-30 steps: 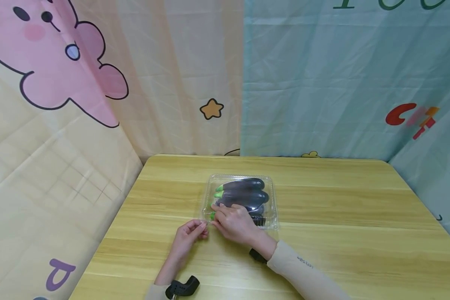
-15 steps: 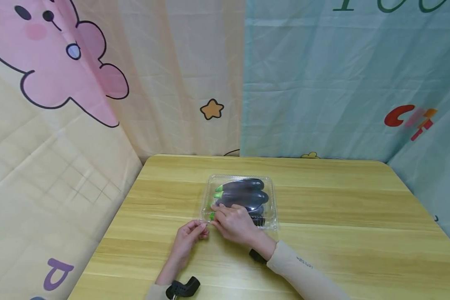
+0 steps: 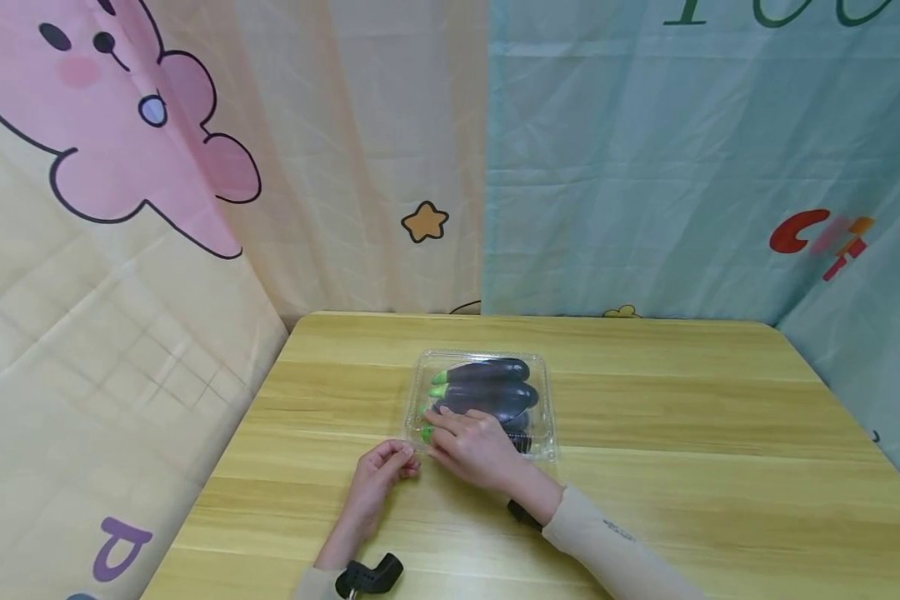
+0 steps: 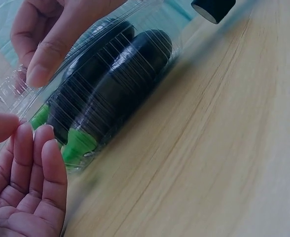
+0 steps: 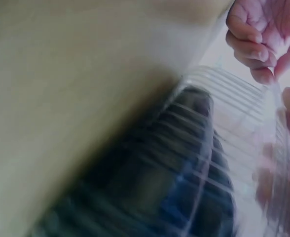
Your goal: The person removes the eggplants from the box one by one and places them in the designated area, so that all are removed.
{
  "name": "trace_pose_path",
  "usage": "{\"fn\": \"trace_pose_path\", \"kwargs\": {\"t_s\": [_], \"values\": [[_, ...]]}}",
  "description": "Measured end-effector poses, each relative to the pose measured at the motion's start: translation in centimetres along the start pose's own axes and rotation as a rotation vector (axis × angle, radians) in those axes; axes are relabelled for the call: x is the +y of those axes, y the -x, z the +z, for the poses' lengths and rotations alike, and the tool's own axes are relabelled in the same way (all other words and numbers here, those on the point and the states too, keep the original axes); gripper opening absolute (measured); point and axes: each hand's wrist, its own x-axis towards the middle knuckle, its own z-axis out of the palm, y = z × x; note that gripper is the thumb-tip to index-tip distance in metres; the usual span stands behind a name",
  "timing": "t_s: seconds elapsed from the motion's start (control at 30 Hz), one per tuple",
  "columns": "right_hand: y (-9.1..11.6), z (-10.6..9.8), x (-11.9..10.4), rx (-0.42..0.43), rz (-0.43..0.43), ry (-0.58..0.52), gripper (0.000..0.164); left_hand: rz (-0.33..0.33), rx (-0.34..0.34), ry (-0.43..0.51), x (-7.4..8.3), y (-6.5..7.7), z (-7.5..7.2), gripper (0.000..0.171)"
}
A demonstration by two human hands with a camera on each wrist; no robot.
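Note:
A clear plastic clamshell box [image 3: 546, 408] stands on the table with several dark purple eggplants [image 3: 487, 393] inside, their green stem ends to the left. My left hand [image 3: 375, 482] pinches the rim at the box's near left corner between thumb and index finger; the other fingers lie beside it, as the left wrist view shows. Over the front left of the lid is my right hand [image 3: 476, 450]. Its thumb is at the front rim and its curled fingers reach onto the lid, seen through the plastic wall [image 5: 234, 103] in the right wrist view.
The wooden table [image 3: 667, 450] extends far to both sides of the box. Printed curtains [image 3: 615, 167] hang behind and beside it. A black wrist camera [image 3: 371, 575] is strapped to the left wrist, another to the right.
Both hands stay at the box's front left corner. The right wrist and sleeve have shifted slightly right and down; the head view has tilted a little.

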Motion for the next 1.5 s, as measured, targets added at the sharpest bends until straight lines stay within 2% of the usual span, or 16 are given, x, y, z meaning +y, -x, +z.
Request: {"fn": "trace_pose_path", "kwargs": {"t_s": [0.13,0.3,0.37,0.73,0.9,1.1,1.3,1.5], "values": [[0.4,-0.8,0.4,-0.077,-0.012,-0.054,0.014,-0.007,0.028,-0.003,-0.1,0.0,0.1,0.019],[1.0,-2.1,1.2,-0.179,-0.004,-0.22,0.011,-0.015,0.062,-0.012,-0.2,0.1,0.0,0.025],[1.4,-2.5,1.5,-0.192,-0.004,-0.275,0.01,-0.016,0.068,-0.014,-0.2,0.1,-0.1,0.027],[4.2,-4.6,3.9,-0.126,0.062,-0.447,0.006,-0.009,0.067,-0.027,-0.1,0.0,-0.1,0.024],[5.6,-5.5,4.9,-0.064,0.072,-0.453,0.004,0.013,0.066,-0.029,0.0,0.0,-0.1,0.025],[7.0,-6.3,5.5,-0.047,0.086,-0.428,0.007,0.022,0.063,-0.034,0.2,0.0,-0.1,0.026],[8.0,-6.9,5.9,0.003,0.086,-0.391,0.005,0.03,0.112,-0.028,0.2,0.0,-0.1,0.019],[8.6,-6.6,5.9,0.024,0.099,-0.412,0.013,0.039,0.143,0.004,0.3,0.0,0.0,0.014]]}}
